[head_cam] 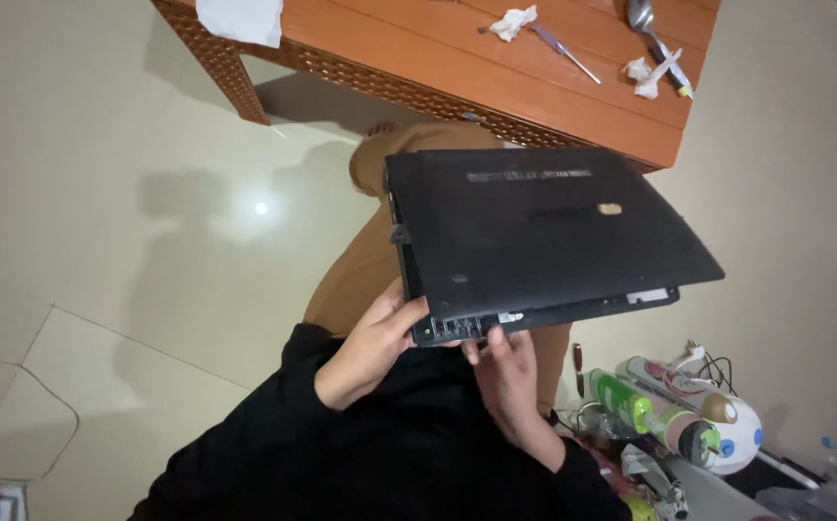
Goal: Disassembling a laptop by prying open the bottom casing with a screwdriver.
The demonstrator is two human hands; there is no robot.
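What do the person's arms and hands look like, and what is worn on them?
Both arms are covered by long black sleeves of a soft, plain fabric that end at the wrists. The left hand and the right hand are bare: no gloves, rings, watch or bracelet can be seen. The sleeves show no markings.

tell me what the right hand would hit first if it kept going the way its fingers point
The right hand points up at the near edge of the black laptop, which its fingers already touch, so the laptop comes first. Beyond it lies the wooden table, though depth is unclear.
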